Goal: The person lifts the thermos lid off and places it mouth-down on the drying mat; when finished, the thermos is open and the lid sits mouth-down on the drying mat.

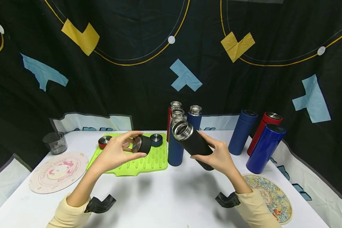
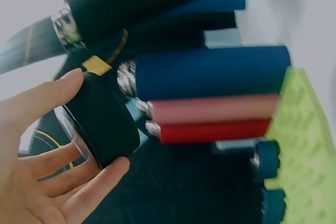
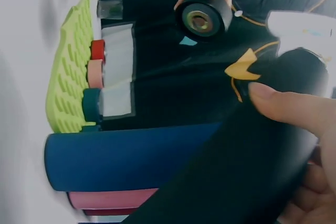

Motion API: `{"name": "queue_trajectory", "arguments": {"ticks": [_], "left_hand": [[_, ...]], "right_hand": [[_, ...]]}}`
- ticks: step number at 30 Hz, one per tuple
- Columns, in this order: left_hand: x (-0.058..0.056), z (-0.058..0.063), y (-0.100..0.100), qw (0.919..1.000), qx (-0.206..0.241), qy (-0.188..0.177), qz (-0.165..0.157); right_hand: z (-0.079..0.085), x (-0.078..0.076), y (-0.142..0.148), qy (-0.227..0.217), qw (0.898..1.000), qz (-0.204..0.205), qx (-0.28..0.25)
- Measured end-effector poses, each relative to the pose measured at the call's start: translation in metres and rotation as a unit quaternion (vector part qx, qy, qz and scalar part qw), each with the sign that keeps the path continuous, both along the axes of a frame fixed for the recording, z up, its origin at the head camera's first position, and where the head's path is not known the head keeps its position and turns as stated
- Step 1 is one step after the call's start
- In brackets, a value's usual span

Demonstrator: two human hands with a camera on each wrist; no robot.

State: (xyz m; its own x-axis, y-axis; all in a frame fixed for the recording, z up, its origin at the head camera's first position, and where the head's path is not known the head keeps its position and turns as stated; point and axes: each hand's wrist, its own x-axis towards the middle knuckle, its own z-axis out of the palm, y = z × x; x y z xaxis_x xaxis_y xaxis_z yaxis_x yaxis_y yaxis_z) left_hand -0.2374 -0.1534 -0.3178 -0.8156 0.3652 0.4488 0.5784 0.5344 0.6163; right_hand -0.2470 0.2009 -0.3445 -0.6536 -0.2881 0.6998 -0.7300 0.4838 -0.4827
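My left hand point(image 1: 112, 155) pinches a black bottle cap point(image 1: 145, 144) between thumb and fingers, tipped on its side with its metal top toward the palm. In the right wrist view the cap's hollow underside point(image 3: 199, 22) shows. A black thermos bottle point(image 1: 196, 144) leans in the grip of my right hand point(image 1: 218, 156), raised over the table. Its bare steel mouth point(image 1: 183, 130) points up and left, toward the cap, with a gap between them. Just behind that bottle stands an uncapped blue bottle point(image 1: 175, 153).
A green drying mat point(image 1: 134, 164) bears a red cap point(image 1: 104, 143), a navy cap point(image 1: 156, 140) and a pink cap, mostly behind my left hand. More uncapped bottles stand at centre back. Three capped bottles point(image 1: 265, 150) stand right. A clear cup point(image 1: 57, 144) and round mats point(image 1: 60, 174) lie outward.
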Motion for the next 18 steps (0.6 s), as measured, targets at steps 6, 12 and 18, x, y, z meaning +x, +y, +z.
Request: {"name": "queue_trajectory", "arguments": {"ticks": [6,12,18], "left_hand": [[-0.009,-0.014,-0.023,0.999,-0.036,0.011,0.022],[-0.022,-0.03,-0.047,0.9955,-0.074,0.019,0.056],[-0.041,-0.046,-0.073,0.993,-0.086,0.017,0.079]], "right_hand": [[0.001,-0.003,-0.002,-0.07,0.993,-0.042,-0.084],[0.009,-0.003,-0.007,-0.111,0.98,-0.047,-0.159],[-0.016,-0.031,0.0,-0.134,0.966,-0.056,-0.213]]}}
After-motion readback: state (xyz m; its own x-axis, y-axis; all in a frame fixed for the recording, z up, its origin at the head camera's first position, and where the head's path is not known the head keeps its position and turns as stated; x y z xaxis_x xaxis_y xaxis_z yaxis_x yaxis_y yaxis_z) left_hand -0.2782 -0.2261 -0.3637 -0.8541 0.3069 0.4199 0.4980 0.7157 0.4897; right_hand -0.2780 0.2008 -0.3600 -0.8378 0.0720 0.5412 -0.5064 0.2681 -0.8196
